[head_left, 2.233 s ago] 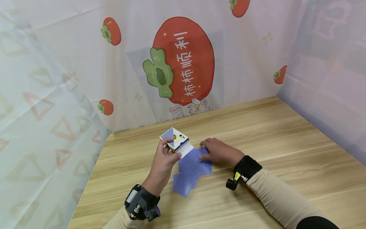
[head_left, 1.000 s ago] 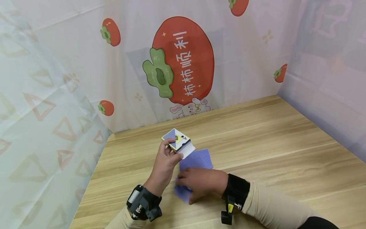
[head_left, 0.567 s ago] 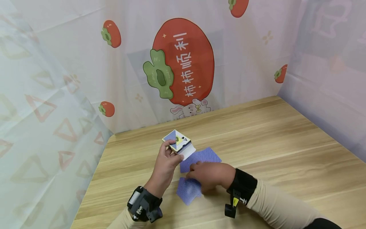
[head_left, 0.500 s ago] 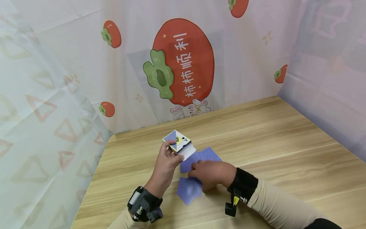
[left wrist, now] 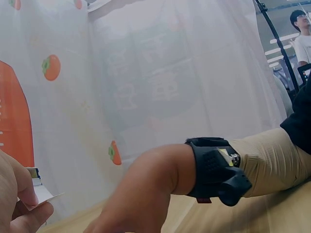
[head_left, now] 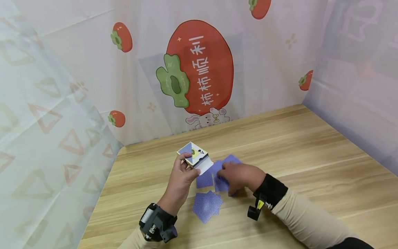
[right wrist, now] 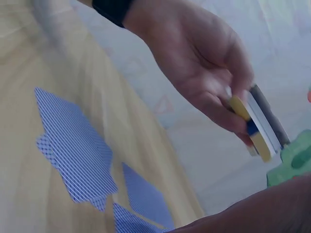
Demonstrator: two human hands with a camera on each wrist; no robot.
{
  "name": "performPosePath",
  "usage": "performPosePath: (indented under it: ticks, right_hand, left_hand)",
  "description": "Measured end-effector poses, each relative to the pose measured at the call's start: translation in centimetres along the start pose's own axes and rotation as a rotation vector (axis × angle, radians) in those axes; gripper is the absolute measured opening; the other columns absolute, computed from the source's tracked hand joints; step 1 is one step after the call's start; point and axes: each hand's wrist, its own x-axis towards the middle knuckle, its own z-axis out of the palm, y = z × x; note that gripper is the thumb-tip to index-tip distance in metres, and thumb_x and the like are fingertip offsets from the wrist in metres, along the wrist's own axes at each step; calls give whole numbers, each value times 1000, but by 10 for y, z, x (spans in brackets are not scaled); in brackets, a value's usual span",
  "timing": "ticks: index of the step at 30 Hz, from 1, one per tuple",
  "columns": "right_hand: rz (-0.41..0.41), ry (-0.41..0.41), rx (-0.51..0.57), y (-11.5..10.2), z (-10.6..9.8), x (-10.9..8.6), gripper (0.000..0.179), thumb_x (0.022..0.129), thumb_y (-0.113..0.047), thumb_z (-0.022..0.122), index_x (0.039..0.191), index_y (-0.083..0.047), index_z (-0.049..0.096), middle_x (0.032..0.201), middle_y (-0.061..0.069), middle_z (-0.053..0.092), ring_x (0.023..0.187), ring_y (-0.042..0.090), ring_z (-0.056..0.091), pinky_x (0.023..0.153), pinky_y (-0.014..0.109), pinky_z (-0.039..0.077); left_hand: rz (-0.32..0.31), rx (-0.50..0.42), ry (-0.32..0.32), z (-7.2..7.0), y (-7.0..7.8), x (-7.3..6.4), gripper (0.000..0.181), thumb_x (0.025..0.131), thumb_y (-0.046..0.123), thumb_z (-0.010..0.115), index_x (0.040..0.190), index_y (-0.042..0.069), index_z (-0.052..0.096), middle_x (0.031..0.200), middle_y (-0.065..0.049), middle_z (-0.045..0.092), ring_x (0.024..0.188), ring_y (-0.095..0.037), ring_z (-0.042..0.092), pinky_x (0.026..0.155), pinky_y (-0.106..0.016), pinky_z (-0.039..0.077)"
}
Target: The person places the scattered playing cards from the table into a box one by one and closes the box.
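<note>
- The left hand (head_left: 178, 176) could bend the flap (head_left: 206, 166) or press the box out of shape, if thumb and fingers squeeze too hard; it holds the box raised over the table (head_left: 311, 148), forefinger on the printed top, thumb at the flap, forearm slanting up from the lower left.
- The card box (head_left: 193, 153) is in that hand, ace-printed face upward and tilted, its opened flap angled toward the right; should it tip further, any cards within might slip out, though how full it is cannot be told.
- The near cards (head_left: 206, 207) lie backs up on the table, overlapping at odd angles in a star-like spread; their corners might catch or crease if pushed together unaligned.
- The far cards (head_left: 204, 181) lie just beyond them, also backs up, partly under the flap and partly under the other hand; a sideways drag could spread them wider, since they seem thin and slick on a smooth surface.
- The right hand (head_left: 240, 176) could skid across the topmost card and leave those beneath behind, if its pressure is uneven; it is palm down over the far cards, fingertips pointing left, thumb apart toward the person, forearm coming in from the lower right; whether it pinches a card cannot be told.
</note>
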Motion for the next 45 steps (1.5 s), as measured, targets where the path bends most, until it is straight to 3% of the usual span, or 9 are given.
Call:
performPosePath:
  ticks: [4, 8, 15, 20, 28, 33, 38, 45]
  right_hand:
    - [41, 1, 27, 19, -4, 2, 72, 74, -28, 89, 138, -15, 59, 135, 11, 53, 120, 29, 51, 97, 48, 50]
    - [77, 5, 63, 39, -9, 4, 73, 77, -27, 88, 141, -11, 56, 144, 16, 48, 127, 34, 47, 99, 50, 49]
    - [181, 6, 142, 73, -14, 6, 75, 80, -27, 86, 144, -11, 53, 145, 18, 46, 125, 34, 47, 98, 54, 48]
    - [154, 40, 122, 88, -13, 8, 70, 83, -26, 83, 143, -8, 53, 141, 18, 50, 128, 37, 47, 101, 54, 45]
    - [99, 57, 164, 81, -15, 12, 67, 83, -22, 82, 142, -7, 55, 131, 15, 54, 119, 31, 50, 98, 50, 48]
    - [86, -6, 162, 73, -15, 10, 75, 78, -26, 88, 144, -13, 54, 143, 14, 47, 128, 33, 44, 101, 55, 46]
    - [13, -69, 144, 65, -13, 7, 79, 72, -22, 92, 143, -19, 55, 153, 10, 39, 133, 33, 37, 99, 56, 46]
    - [-7, -50, 108, 53, -7, 10, 70, 71, -19, 90, 135, -19, 61, 135, 5, 50, 117, 27, 45, 90, 46, 50]
  left_hand:
    - [-5, 8, 0, 0, -1, 0, 67, 81, -20, 53, 138, 8, 32, 148, -24, 39, 125, -30, 51, 86, -28, 52]
    - [-6, 5, 2, 1, 0, 0, 67, 81, -20, 53, 138, 8, 32, 148, -23, 39, 125, -30, 51, 86, -28, 52]
    - [-1, 15, 1, 2, 1, 0, 67, 81, -20, 53, 139, 8, 32, 149, -24, 39, 126, -31, 50, 86, -28, 52]
    - [-7, 16, -5, 1, 1, 0, 68, 82, -19, 53, 140, 8, 31, 150, -23, 38, 130, -34, 48, 88, -28, 51]
    - [-10, 16, -12, 1, 1, 1, 68, 83, -18, 54, 140, 8, 30, 152, -24, 37, 132, -35, 47, 91, -29, 51]
    - [-12, 17, -7, 1, 1, 1, 68, 83, -19, 54, 140, 8, 30, 152, -23, 37, 132, -34, 47, 91, -28, 51]
    - [-11, 12, -7, 2, 1, 0, 68, 82, -19, 54, 140, 8, 30, 151, -24, 37, 132, -34, 46, 90, -28, 51]
    - [-17, -1, -11, 2, 0, 0, 68, 81, -19, 53, 139, 9, 31, 151, -23, 38, 129, -32, 48, 88, -27, 51]
